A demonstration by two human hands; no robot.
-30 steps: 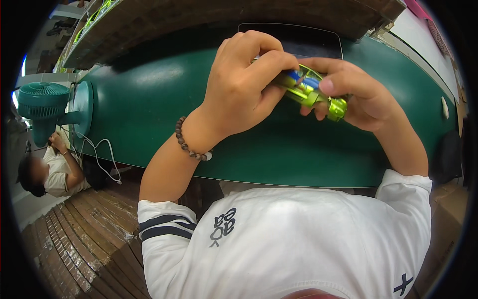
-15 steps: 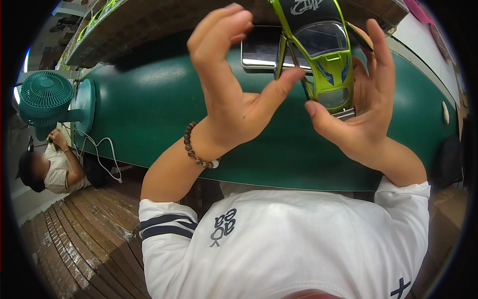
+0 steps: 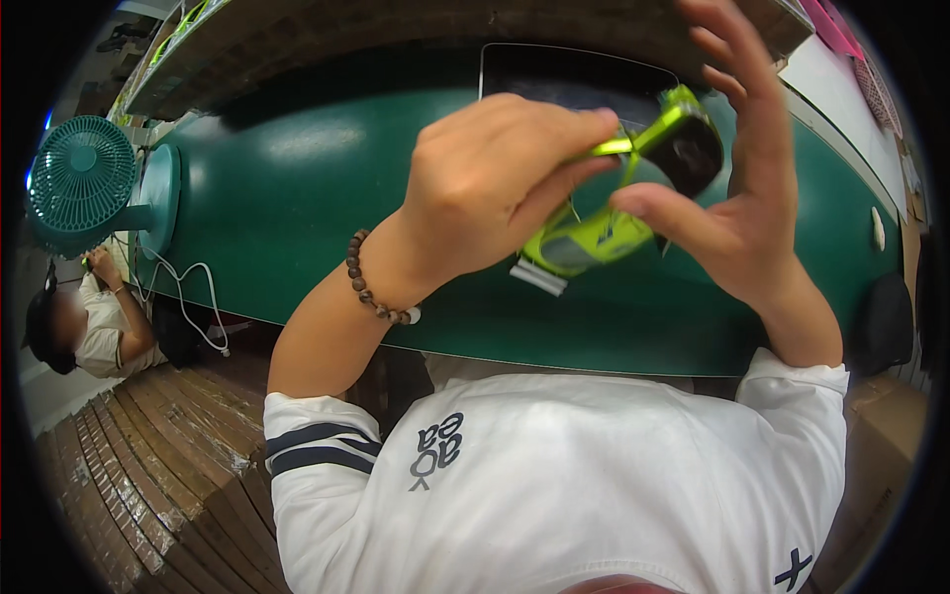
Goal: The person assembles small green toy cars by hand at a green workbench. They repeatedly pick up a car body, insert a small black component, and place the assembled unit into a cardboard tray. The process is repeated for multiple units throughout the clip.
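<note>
A lime-green toy car [image 3: 592, 241] with a black hood is tilted above the green table [image 3: 297, 213], slightly blurred by motion. My left hand [image 3: 485, 183], a beaded bracelet on its wrist, pinches the car's side between thumb and fingers, at what looks like a swung-out door. Close to the car's other side is my right hand [image 3: 742, 213], its fingers stretched upward and apart. Its thumb tip reaches the car's body, but whether it touches I cannot tell. Behind the car lies a flat dark panel with a pale rim [image 3: 524, 77], partly covered by my left hand.
A teal fan [image 3: 84, 183] stands at the table's left end, with a white cable [image 3: 208, 297] hanging near it. Beyond it sits another person [image 3: 114, 332]. Stacked cardboard [image 3: 148, 485] is at lower left. A shelf edge [image 3: 327, 64] runs along the back.
The toy car has come down and turned, its rear now toward the lower left. My left hand has closed on its side; my right hand's fingers have opened away from it.
</note>
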